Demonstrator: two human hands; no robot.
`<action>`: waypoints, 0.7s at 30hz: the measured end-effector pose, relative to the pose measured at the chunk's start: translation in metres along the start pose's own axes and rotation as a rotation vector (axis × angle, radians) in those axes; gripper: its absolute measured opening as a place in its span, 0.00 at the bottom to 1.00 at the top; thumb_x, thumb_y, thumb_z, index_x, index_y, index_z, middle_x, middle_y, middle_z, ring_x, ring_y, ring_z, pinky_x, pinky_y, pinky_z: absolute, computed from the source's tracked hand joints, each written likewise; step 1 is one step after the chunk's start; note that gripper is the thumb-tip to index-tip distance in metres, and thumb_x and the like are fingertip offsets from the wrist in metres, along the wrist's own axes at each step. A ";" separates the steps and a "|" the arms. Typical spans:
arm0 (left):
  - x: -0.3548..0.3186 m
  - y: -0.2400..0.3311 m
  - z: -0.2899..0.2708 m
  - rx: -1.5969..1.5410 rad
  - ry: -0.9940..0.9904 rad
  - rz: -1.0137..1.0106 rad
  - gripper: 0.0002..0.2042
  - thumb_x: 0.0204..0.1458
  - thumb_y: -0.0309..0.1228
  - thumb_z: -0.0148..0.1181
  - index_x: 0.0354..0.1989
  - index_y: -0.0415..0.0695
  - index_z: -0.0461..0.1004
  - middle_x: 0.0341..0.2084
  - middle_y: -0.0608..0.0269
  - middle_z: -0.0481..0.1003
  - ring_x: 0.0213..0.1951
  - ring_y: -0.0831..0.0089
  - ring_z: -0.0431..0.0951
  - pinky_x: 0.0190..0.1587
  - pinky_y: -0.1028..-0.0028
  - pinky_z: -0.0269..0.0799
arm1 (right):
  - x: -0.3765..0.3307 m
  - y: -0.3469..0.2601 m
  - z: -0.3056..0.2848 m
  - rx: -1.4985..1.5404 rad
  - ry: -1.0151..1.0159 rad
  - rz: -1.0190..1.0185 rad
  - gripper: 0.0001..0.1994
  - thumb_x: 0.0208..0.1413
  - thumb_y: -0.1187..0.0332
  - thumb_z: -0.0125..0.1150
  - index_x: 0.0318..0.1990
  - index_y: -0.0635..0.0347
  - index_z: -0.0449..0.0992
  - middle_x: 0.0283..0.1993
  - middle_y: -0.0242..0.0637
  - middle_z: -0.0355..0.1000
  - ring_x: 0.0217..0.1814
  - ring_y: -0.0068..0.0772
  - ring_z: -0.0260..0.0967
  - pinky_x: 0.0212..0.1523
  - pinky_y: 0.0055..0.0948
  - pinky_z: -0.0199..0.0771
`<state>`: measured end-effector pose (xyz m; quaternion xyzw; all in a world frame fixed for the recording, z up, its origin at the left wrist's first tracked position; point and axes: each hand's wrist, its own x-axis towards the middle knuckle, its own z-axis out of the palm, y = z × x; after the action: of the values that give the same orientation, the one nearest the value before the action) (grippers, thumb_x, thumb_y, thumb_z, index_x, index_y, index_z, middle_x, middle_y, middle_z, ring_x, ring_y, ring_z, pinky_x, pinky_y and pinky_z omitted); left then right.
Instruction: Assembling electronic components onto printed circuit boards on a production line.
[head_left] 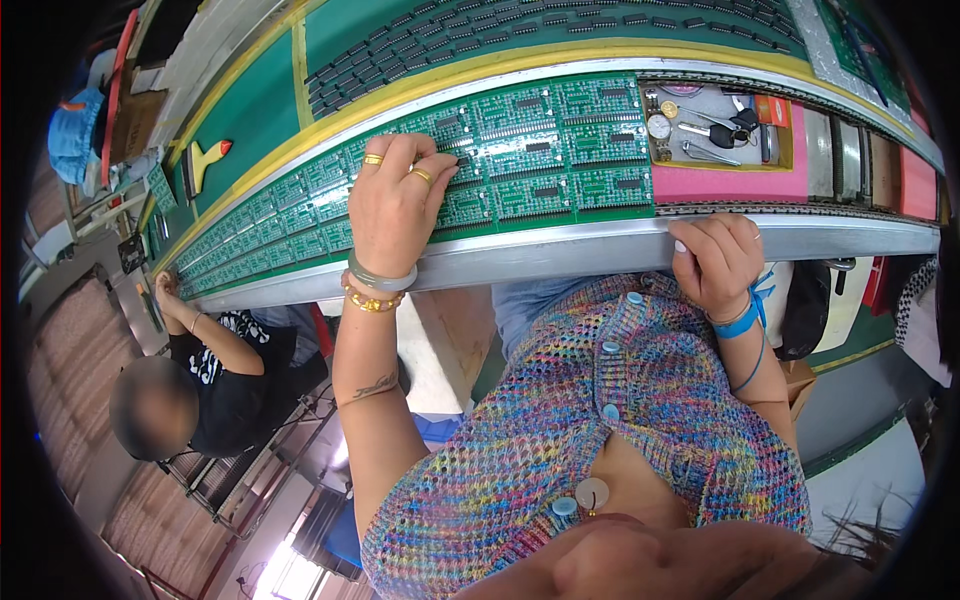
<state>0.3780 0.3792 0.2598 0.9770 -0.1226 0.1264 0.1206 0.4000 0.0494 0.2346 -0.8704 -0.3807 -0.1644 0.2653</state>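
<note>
A long panel of green circuit boards [520,150] lies between the metal rails, with several black chips seated on it. My left hand [392,205] is over the middle of the panel, thumb and fingers pinched together close to a black chip [450,122]. Anything between those fingertips is too small to make out. Against the near metal rail [580,250] rests my right hand [722,262], right of the boards. Its fingers are curled in, and the palm is hidden. A blue strap [740,322] circles the right wrist.
Beyond the far rail, rows of black chips [460,40] lie on a green surface. A yellow-handled brush [205,165] is at the left. Right of the boards sits an open box [715,130] with keys and a watch. Another person [225,370] works at the far left.
</note>
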 end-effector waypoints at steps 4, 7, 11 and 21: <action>-0.012 0.010 0.000 0.112 -0.046 -0.014 0.09 0.39 0.26 0.69 0.31 0.47 0.80 0.32 0.69 0.73 0.35 0.68 0.72 0.34 0.70 0.71 | 0.001 -0.001 0.000 -0.004 -0.001 0.004 0.08 0.44 0.69 0.61 0.35 0.53 0.79 0.27 0.30 0.72 0.32 0.32 0.69 0.34 0.31 0.66; -0.012 -0.003 -0.001 0.032 0.013 -0.008 0.11 0.38 0.26 0.70 0.34 0.49 0.80 0.32 0.69 0.73 0.34 0.68 0.72 0.34 0.70 0.71 | -0.002 -0.001 0.000 -0.015 -0.007 0.011 0.08 0.45 0.69 0.61 0.35 0.53 0.79 0.27 0.30 0.72 0.32 0.33 0.69 0.35 0.31 0.66; -0.008 -0.073 -0.010 0.083 0.278 -0.264 0.08 0.39 0.26 0.71 0.31 0.48 0.82 0.31 0.64 0.75 0.35 0.65 0.72 0.38 0.68 0.68 | -0.001 -0.001 -0.001 -0.019 0.003 0.009 0.07 0.45 0.69 0.60 0.34 0.53 0.80 0.27 0.30 0.72 0.32 0.33 0.69 0.36 0.32 0.67; -0.002 -0.119 -0.008 0.123 0.231 -0.185 0.08 0.40 0.29 0.70 0.31 0.48 0.83 0.30 0.67 0.74 0.36 0.65 0.71 0.39 0.68 0.68 | -0.001 -0.001 0.001 -0.013 0.002 0.020 0.07 0.45 0.69 0.60 0.34 0.53 0.80 0.27 0.30 0.72 0.32 0.34 0.69 0.36 0.32 0.67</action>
<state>0.4069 0.4936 0.2425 0.9685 -0.0096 0.2337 0.0848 0.3985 0.0500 0.2336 -0.8757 -0.3705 -0.1653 0.2617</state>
